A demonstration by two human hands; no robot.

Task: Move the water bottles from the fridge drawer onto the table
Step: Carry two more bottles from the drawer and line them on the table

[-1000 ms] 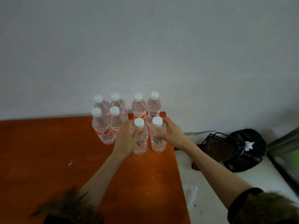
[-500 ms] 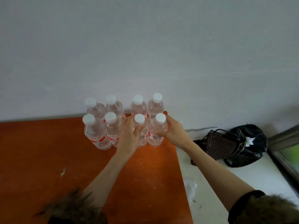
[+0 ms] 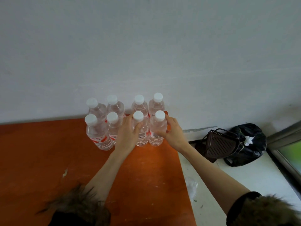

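The left hand (image 3: 128,136) wraps one front-row bottle (image 3: 140,129) and the right hand (image 3: 171,132) its neighbour (image 3: 157,128), fingers curled around each. Both bottles, a moment ago short of the group, now stand flush with the back row (image 3: 138,105), upright with caps up, on the orange table (image 3: 48,152) by the wall. A black bag (image 3: 250,144) lies right.

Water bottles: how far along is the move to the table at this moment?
Six water bottles already stand in two rows at the back of the orange table. In hand: the left hand and right hand each grip one more front-row bottle, both resting on the tabletop. Left: letting go. The fridge drawer is out of view, so any remaining bottles cannot be judged.
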